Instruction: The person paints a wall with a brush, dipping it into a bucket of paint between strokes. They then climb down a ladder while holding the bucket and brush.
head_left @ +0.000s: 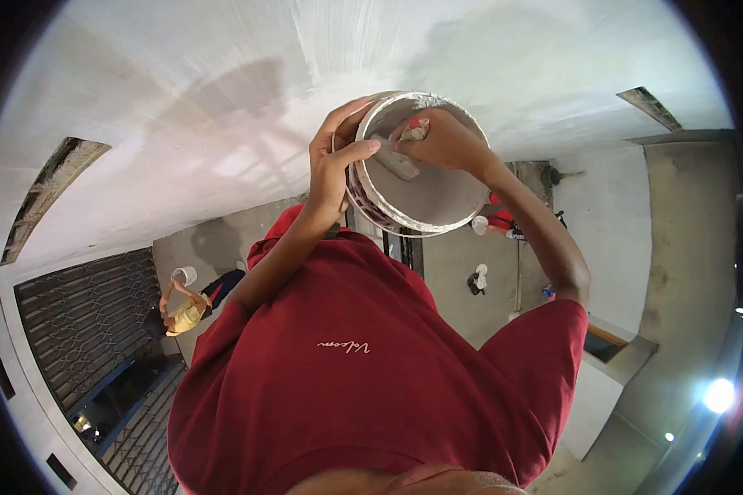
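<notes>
I hold a white bucket (437, 202), smeared with grey plaster, up in front of my chest. My left hand (332, 161) grips its rim on the left side, thumb over the edge. My right hand (446, 142) reaches in from the top and is closed on a putty knife (400, 158). The knife's handle shows red at my fingers and its flat blade lies against the bucket's inner wall. Both of my arms come out of a red short-sleeved shirt (363, 371).
A freshly plastered white surface (223, 91) fills the upper view, with dark slots (49, 186) at left and right. At the left, by a metal grille door (82, 322), a person in a yellow top (186, 313) holds a small white bucket. Small buckets and another person lie on the bare concrete (479, 280).
</notes>
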Motion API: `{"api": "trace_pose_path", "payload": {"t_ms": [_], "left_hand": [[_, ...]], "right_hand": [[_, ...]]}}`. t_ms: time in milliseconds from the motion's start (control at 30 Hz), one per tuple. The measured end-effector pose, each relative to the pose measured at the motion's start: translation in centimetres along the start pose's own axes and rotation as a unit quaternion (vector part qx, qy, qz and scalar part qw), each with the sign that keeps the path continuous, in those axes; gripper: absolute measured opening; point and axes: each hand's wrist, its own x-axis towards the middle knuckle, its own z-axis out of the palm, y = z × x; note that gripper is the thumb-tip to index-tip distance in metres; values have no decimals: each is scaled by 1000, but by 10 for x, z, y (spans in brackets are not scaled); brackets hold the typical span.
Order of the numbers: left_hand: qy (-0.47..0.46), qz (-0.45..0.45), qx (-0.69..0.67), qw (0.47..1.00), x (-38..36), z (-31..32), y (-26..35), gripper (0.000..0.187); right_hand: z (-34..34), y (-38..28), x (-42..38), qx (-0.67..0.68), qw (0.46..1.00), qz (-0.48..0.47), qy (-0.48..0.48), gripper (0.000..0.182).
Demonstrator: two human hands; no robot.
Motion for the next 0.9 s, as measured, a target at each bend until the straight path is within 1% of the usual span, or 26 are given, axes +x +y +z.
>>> {"api": "trace_pose_path", "payload": {"t_ms": [33,100,133,233,333,433,533,567,600,633,667,700,833,900], "left_hand": [[-8,-7,15,1000,0,-2,1,65],[-20,-20,50,998,-1,-4,7,57],[-14,-36,66,997,-1,-4,12,56],[5,-73,109,991,0,-5,23,55],[25,-91,126,987,3,-5,28,55],[41,-96,113,988,4,-3,28,55],[39,-86,118,989,4,0,29,53],[35,-81,115,989,3,-1,28,52],[33,-76,112,990,2,-2,27,52],[31,-76,136,987,3,-4,26,50],[32,-73,133,988,2,-5,24,50],[33,-71,130,988,1,-6,22,50],[27,-49,120,991,-2,-6,18,49],[30,-39,117,992,-4,-5,13,51]], "right_hand": [[1,-1,-1,-33,999,-6,4,20],[-1,-10,-8,-32,999,-30,18,18],[-4,-18,-12,-32,998,-43,26,18],[-23,-30,-32,128,991,24,9,14],[-47,-34,-63,183,982,34,42,17],[-57,-37,-95,220,965,69,127,18],[-57,-30,-128,198,949,119,214,16],[-54,-25,-138,228,941,101,230,19],[-44,-14,-146,269,923,73,267,19],[-30,1,-151,308,902,43,301,19],[-18,8,-156,349,876,12,332,20],[-7,9,-160,399,853,12,336,20],[37,29,-164,487,784,-82,375,18],[51,30,-164,495,758,-111,409,18]]}}
